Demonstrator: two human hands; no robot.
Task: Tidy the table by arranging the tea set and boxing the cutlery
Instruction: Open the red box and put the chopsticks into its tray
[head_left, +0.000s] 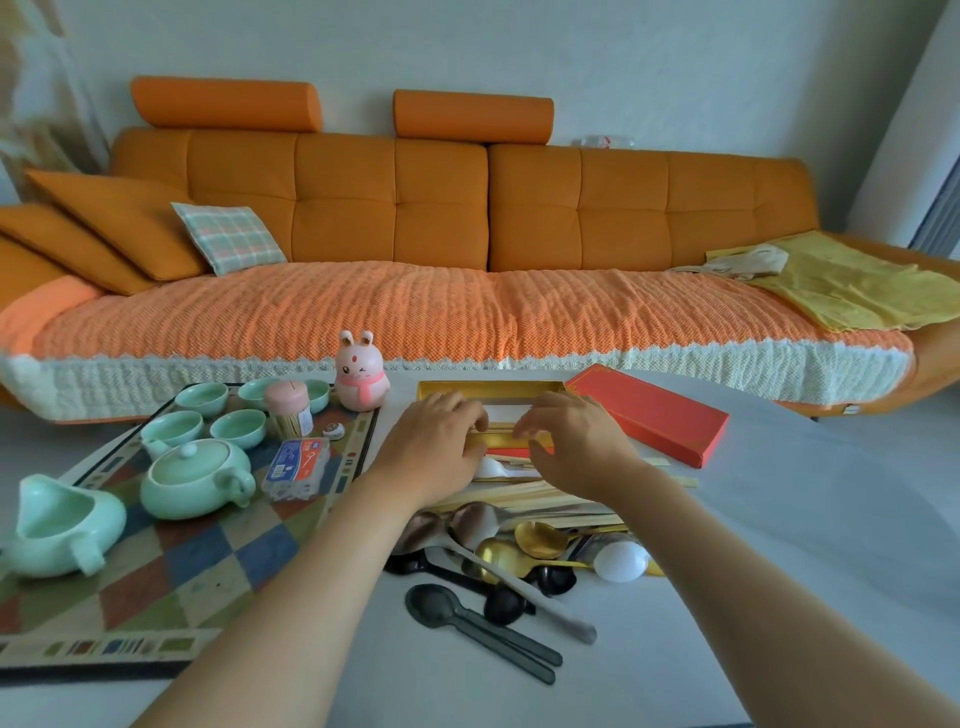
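Observation:
An open gold box (488, 387) lies at the table's far middle, with its red lid (649, 422) beside it on the right. My left hand (434, 441) and my right hand (574, 441) are both over the box, fingers curled. Between them they hold wooden chopsticks (500, 426) just above the box's inside. Nearer me lies a heap of more chopsticks (550, 500) and gold, silver, black and white spoons (498, 551). On the patterned tray (171, 582) at the left stand a pale green teapot (195, 478), a pitcher (57, 530) and several cups (174, 428).
A toothpick jar (288, 410), a blue and white packet (296, 467) and a pink rabbit figure (361, 379) also stand on or by the tray. An orange sofa (467, 208) runs behind the table. The white table (779, 519) stretches to the right.

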